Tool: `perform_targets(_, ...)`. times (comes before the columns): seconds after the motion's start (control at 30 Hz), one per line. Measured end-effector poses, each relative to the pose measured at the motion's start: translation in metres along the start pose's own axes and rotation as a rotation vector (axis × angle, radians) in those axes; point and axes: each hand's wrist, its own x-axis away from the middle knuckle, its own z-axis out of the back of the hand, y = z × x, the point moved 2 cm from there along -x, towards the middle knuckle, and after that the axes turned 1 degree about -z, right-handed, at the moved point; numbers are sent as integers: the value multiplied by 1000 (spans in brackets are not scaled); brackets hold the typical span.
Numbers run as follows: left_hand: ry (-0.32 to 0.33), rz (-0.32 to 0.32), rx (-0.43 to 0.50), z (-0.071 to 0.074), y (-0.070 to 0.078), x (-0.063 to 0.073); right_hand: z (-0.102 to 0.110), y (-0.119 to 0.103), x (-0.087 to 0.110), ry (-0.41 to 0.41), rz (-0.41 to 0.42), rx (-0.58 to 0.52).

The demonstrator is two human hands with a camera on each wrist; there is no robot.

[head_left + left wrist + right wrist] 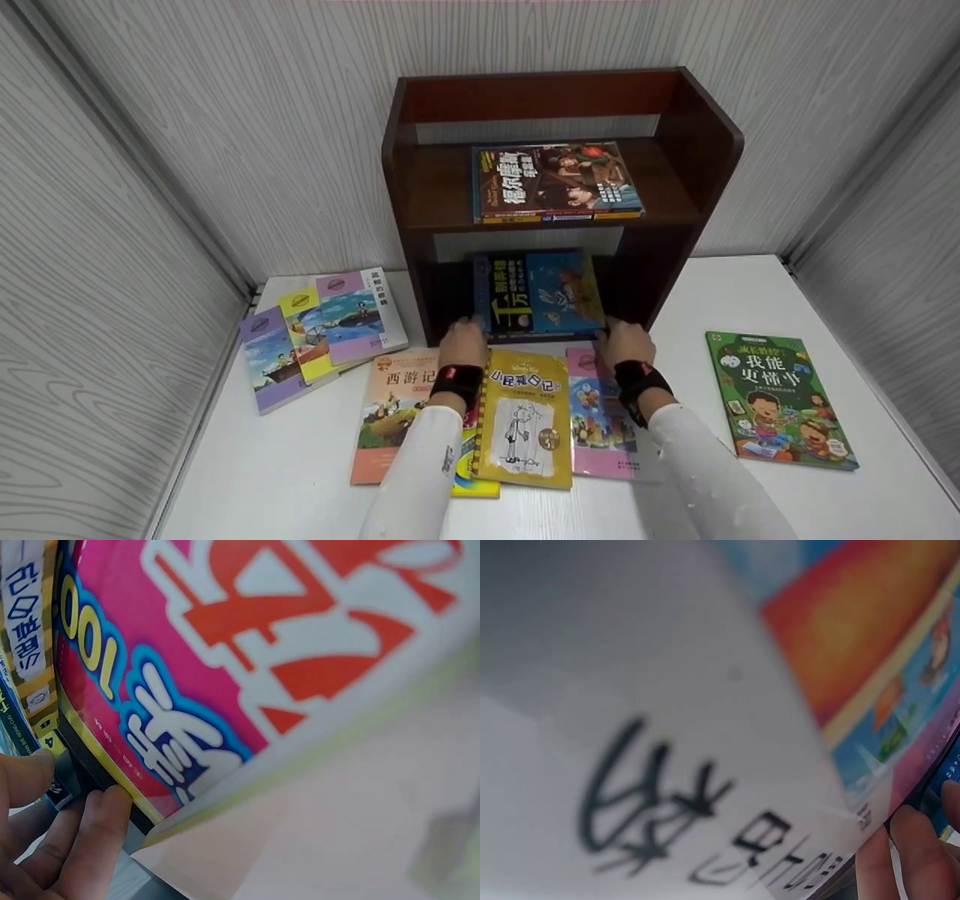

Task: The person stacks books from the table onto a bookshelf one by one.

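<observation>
On the lower shelf of a dark brown bookshelf [679, 262] lies a stack of books topped by a blue and black book [559, 292]. My left hand [463, 343] grips the stack's front left corner; in the left wrist view, its thumb [26, 778] is above the spines and its fingers [94, 840] are below. At the front right corner my right hand [628, 345] holds the stack, its fingertips [922, 855] by a blue edge in the right wrist view. Under my forearms lie a yellow book [525, 420], an orange book [382, 412] and a pink book [600, 420].
Further books, with a comic-style book [559, 180] on top, lie flat on the upper shelf. Left of the bookshelf, a purple book [356, 319] overlaps others on the white table [225, 465]. A green book [780, 401] lies at the right.
</observation>
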Motion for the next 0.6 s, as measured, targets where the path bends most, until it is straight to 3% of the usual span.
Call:
perform_targets(0.27, 0, -7, -16, -1, 0, 3, 0, 2, 1, -9, 6, -38)
perform_targets(0.47, -17, -4, 58, 0, -6, 12, 4, 2, 8, -91, -48, -119)
perform_targets(0.6, -78, -5, 159, 1, -14, 18, 6, 4, 14, -141, -58, -224)
